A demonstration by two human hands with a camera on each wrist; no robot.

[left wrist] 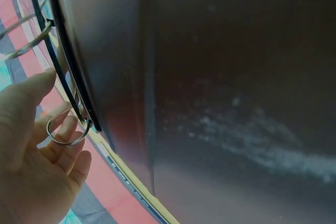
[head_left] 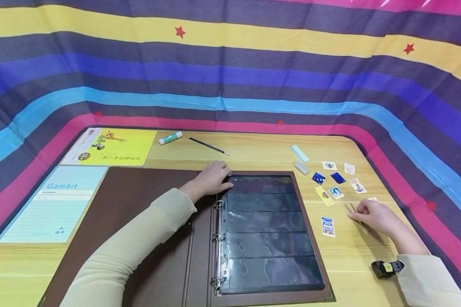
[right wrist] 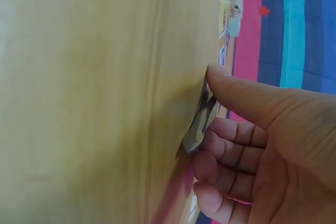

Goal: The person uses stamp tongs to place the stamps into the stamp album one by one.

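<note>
R hand (head_left: 376, 216) pinches tweezers (right wrist: 198, 127); squeezing too hard cd crease stamps (head_left: 328, 227). L hand (head_left: 210, 180) at binder (head_left: 157, 260), can't tell if gripping.

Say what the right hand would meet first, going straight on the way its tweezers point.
Probably the blue-and-white stamp beside the yellow stamp, though the right hand and tweezers could pass above; height is unclear.

Study or hobby desk (head_left: 261, 149), striped cloth (head_left: 253, 76) (red stars (head_left: 180, 32) included) far side, notebooks (head_left: 50, 209) left, pencil (head_left: 207, 146) far, binder (head_left: 157, 273) near
</note>
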